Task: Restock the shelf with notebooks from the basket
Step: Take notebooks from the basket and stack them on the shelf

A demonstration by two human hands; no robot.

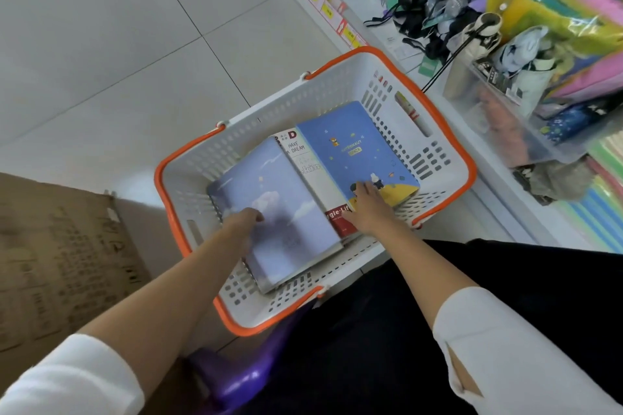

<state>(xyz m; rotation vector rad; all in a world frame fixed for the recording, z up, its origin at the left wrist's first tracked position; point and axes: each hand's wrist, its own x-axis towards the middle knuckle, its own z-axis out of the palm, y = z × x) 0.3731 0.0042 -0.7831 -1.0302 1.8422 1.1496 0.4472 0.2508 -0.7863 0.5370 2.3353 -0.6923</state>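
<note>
A white basket (pixel 259 131) with orange handles stands on the floor in front of me. Inside it lie a lilac cloud-print notebook (pixel 286 222), a white and red "Have a dream" notebook (pixel 305 162) and a blue astronaut notebook (pixel 357 152), overlapping each other. My left hand (pixel 244 221) rests on the left part of the lilac notebook, fingers bent over its cover. My right hand (pixel 367 204) lies flat on the near corner of the blue notebook, fingers fairly straight. The shelf (pixel 448 104) runs along the right.
The shelf holds folded umbrellas (pixel 438 7), a clear bin (pixel 499 111) and colourful packaged goods (pixel 573 10). A brown cardboard box (pixel 60 263) stands at the left. A purple stool (pixel 236 377) shows under me. Pale tiled floor (pixel 118 44) spreads beyond the basket.
</note>
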